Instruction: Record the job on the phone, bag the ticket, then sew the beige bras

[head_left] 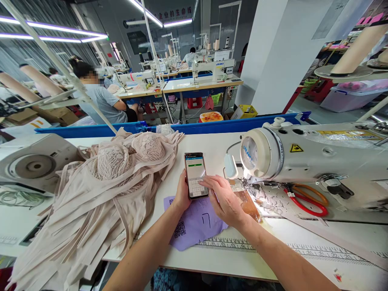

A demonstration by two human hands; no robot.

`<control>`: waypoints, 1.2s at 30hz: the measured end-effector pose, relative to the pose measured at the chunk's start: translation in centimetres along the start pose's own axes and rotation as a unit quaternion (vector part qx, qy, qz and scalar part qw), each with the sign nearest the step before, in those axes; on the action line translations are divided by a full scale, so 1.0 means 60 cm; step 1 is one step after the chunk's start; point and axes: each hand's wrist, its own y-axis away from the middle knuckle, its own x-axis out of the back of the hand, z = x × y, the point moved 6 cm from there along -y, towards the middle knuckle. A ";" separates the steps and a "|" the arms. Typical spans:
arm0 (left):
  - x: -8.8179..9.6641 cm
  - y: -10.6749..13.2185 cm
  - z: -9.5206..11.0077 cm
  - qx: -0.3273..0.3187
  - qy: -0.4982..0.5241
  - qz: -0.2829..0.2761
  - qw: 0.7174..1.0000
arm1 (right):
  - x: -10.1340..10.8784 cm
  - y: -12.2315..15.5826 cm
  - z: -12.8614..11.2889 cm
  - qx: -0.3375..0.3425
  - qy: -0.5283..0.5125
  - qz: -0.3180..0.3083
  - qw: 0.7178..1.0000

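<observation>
Head view: the left grip (182,193) is curling round the lower side of a black rectangular smartphone (195,167), its long axis pointing away from the person; the right grip (223,200), loosely extended and holding nothing, is reaching over its keypad, contact being hard to tell. A purple paper sheet (198,230) is lying beneath the left grip, beige lace bras (121,202) heaping leftward. Far right of the right grip, a translucent plastic bin (348,100) is showing pink contents.

Garment sewing workshop, rows of sewing machines (217,69), thread cones (359,51), heaped lace bras (117,163)
</observation>
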 end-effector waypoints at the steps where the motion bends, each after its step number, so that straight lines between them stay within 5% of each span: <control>1: 0.000 0.000 0.000 -0.001 -0.002 0.001 1.000 | -0.001 0.001 0.000 -0.001 0.000 -0.002 1.000; 36: 0.005 -0.003 -0.004 -0.003 -0.008 -0.012 1.000 | -0.012 0.003 -0.015 0.033 -0.007 -0.019 0.999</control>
